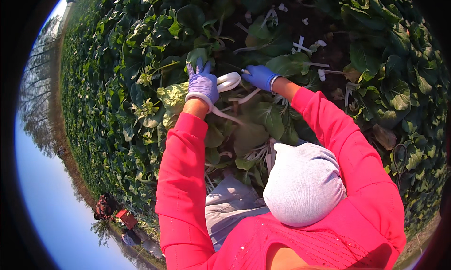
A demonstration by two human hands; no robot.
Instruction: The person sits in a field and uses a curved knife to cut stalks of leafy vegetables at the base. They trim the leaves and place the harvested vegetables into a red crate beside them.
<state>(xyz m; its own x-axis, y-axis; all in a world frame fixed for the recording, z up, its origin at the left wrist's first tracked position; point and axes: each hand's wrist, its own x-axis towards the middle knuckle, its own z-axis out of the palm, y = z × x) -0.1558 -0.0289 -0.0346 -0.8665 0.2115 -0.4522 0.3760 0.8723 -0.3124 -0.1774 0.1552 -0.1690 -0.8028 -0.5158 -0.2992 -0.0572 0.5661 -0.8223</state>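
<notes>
My left hand [203, 83], in a purple glove, is closed over a head of leafy greens like bok choy. The head's white stalk base [229, 81] sticks out to the right of the hand, and pale yellow-green leaves [173, 98] spread out on its left. The left fingertips lie against a green leaf [197, 55], and the thumb is hidden. Just right of the stalk base, my right hand [260, 77], in a blue glove, is closed around a small tool with a pale metallic end [246, 72], probably a knife. Most of this tool is hidden.
Cut leaves [266, 120] and white stalk pieces [302, 46] lie on dark soil around my hands. Dense leafy plants [105, 93] stand on both sides. A rounded grey cloth-covered shape [303, 185] is close to my chest. At far lower left, a person [105, 206] is beside a red crate [127, 219].
</notes>
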